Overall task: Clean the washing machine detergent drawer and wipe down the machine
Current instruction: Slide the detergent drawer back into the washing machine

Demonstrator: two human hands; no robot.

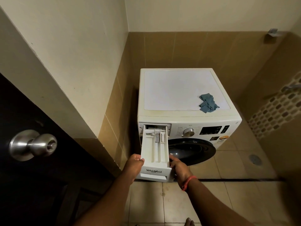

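While we stand facing the corner, a dark door with a round metal knob fills our far left, beside a cream wall. Our left hand grips the left front corner of the white detergent drawer, fingers curled round its edge. This drawer is pulled far out of its slot at the top left of the washing machine, its compartments open to view and its back end at the slot's mouth. Our right hand, with a red thread at the wrist, clasps the drawer's right front corner. Further right on the machine sit a silver dial, the dark round door, and a crumpled blue cloth on the lid. Beige tiles cover the floor.
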